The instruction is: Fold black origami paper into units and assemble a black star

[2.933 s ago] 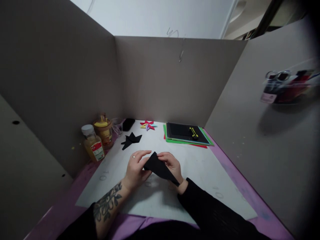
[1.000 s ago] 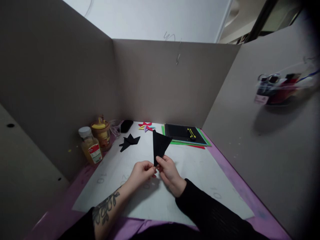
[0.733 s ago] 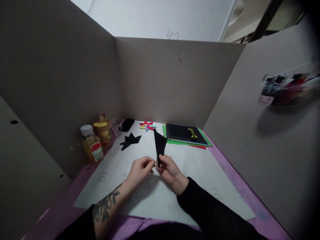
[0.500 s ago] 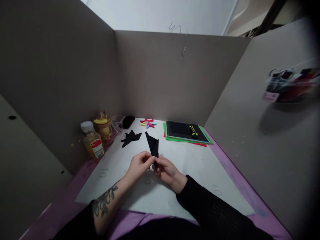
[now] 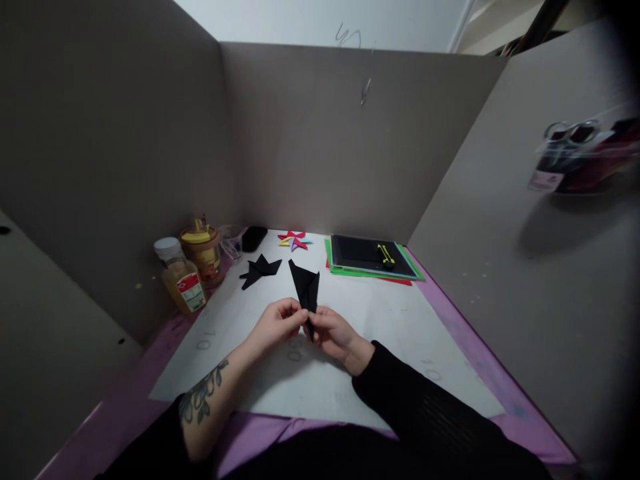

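Both my hands pinch a folded piece of black paper [image 5: 306,283] near its narrow lower end, above the white sheet. My left hand [image 5: 281,323] grips it from the left with thumb and fingers. From the right, my right hand [image 5: 334,333] holds the same end, its fingers partly behind the paper. The wide upper part points away from me, with a fold line down it. Beyond my left hand, another folded black paper shape [image 5: 261,270] with several points lies on the sheet. A small multicoloured folded paper star [image 5: 294,241] lies farther back.
A stack of coloured paper [image 5: 350,255] with a yellow-black cutter [image 5: 385,256] on it lies back right. At left stand a glue bottle [image 5: 183,283], a lidded cup [image 5: 203,257], a clear cup [image 5: 231,241] and a black object [image 5: 254,238]. Grey panels enclose three sides; a pouch [image 5: 575,157] hangs right.
The view has tipped slightly, so the tabletop things sit a little higher. The black paper looks slightly more spread and turned in my hands, which keep their grip.
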Available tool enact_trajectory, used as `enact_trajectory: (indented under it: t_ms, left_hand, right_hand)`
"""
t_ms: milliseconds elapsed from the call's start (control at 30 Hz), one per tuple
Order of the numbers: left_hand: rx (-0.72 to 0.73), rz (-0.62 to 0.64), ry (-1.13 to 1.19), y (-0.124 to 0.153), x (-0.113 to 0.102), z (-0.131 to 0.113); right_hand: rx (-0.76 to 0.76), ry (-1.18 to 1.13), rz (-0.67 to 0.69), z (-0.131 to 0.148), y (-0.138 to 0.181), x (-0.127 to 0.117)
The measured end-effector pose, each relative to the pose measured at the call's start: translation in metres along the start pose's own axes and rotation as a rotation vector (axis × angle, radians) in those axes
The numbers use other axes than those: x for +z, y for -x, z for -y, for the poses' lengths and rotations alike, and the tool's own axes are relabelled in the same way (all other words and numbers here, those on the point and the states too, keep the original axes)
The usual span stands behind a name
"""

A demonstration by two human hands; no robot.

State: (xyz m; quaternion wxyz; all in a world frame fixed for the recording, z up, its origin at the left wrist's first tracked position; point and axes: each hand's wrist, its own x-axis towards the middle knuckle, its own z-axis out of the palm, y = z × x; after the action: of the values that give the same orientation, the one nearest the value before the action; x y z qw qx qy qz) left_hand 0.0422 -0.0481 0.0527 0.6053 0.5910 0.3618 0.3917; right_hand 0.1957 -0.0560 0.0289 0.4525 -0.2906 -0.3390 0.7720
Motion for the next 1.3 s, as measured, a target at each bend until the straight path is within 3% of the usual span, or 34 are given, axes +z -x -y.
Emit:
enact_trajectory:
  t_ms: [200,467,967,1300]
  left_hand:
    - [-0.009,-0.006,0.006,0.0006,-0.0016,-0.0003]
    - [0.067,-0.113,-0.123,-0.0002,-0.0011,-0.0001]
    - [0.063,-0.103,-0.224,-0.0021,-0.0026,0.0006]
    - [0.114,-0.210,-0.295,-0.0030,0.0006,0.0047]
  right_hand:
    - [-0.014,0.059,-0.042,0.0023,0.0007,0.0007]
    - [-0.143,0.186,-0.087,-0.0015,0.0016,0.0086]
    - [-0.222,0.407,-0.178,0.0001,-0.0015,0.0044]
    - [-0.280,0.489,-0.248,-0.0017,0.0001,0.0066]
